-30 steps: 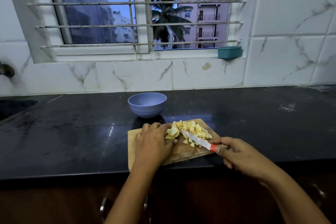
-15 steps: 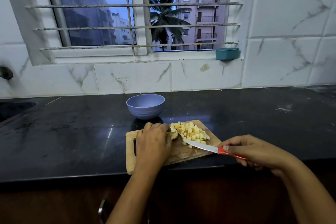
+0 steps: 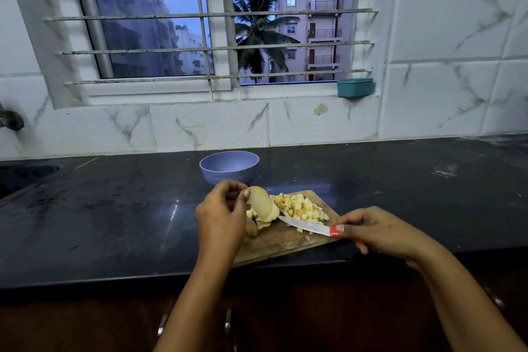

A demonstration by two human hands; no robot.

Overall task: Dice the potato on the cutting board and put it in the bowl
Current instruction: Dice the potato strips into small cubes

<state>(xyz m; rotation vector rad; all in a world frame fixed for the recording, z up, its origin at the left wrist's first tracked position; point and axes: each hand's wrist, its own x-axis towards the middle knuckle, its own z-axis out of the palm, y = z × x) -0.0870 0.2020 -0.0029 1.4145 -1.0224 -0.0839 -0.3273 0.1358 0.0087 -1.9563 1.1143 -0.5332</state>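
Wooden cutting board (image 3: 281, 240) at the surface's front edge, diced potato (image 3: 300, 208) piled on it.
Left hand (image 3: 220, 216) grips a potato piece (image 3: 261, 204); right hand (image 3: 377, 230) grips the knife (image 3: 305, 226); bowl (image 3: 229, 166) behind.

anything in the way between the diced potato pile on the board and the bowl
Nothing visible blocks it. The blue bowl sits just behind the cutting board, beyond the diced potato, with bare counter between. The left hand, lifting an uncut potato piece, is beside that path.
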